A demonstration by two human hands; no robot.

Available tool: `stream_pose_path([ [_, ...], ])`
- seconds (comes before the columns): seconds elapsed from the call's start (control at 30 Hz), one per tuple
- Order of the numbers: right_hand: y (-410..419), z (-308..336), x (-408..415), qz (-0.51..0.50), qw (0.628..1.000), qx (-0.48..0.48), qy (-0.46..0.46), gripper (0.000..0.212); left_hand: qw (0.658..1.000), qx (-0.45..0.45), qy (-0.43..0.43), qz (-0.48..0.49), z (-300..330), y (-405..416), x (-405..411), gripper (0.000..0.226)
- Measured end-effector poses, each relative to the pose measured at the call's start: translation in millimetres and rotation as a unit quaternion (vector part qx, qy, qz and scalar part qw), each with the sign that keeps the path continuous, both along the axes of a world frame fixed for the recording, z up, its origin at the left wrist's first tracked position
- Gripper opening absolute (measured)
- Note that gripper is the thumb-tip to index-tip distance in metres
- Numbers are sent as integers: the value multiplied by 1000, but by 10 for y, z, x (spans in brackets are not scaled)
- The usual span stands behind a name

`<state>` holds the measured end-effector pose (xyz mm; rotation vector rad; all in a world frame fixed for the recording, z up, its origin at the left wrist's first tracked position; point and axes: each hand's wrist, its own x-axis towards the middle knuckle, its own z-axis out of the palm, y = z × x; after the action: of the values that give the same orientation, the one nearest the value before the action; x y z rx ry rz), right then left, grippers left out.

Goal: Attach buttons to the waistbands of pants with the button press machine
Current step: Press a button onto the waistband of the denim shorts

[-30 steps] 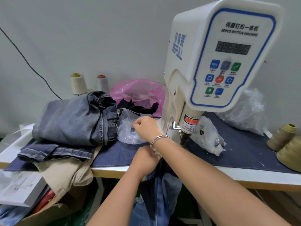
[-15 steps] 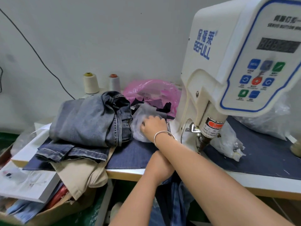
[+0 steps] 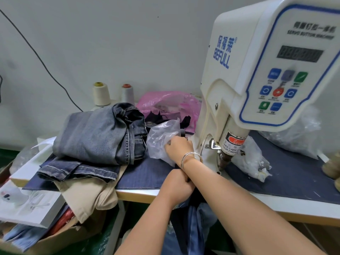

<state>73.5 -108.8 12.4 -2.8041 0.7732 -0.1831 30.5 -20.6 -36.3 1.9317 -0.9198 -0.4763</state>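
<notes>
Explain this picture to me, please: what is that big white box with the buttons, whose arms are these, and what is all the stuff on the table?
A camera on a person's head looks down at their arms. The white box is a button press machine; it stamps buttons onto pants. The right hand, with a bracelet at the wrist, reaches into a clear plastic bag, though its contents are hidden. The left hand grips dark denim at the table's edge. Folded jeans, a pink bag and thread cones lie behind.

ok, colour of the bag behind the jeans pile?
Pink, translucent bag; head view.
</notes>
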Motion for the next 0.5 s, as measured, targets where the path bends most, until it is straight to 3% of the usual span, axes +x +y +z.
stream_pose_path([
  [0.17, 34, -19, 35, 41, 992, -116, 35, 13, 1000, -13, -6, 14, 8, 4, 7, 37],
  [0.27, 41, -27, 28, 52, 984, -168, 40, 23, 1000, -13, -17, 13, -10, 1, 8, 28],
  [0.4, 77, -14, 39, 47, 983, -174, 41, 26, 1000, -11, -17, 9, -16, -6, 22, 25],
  [0.5, 82, 10, 24, 42, 986, -161, 31, 25, 1000, -12, -9, 7, 41, 21, 3, 44],
])
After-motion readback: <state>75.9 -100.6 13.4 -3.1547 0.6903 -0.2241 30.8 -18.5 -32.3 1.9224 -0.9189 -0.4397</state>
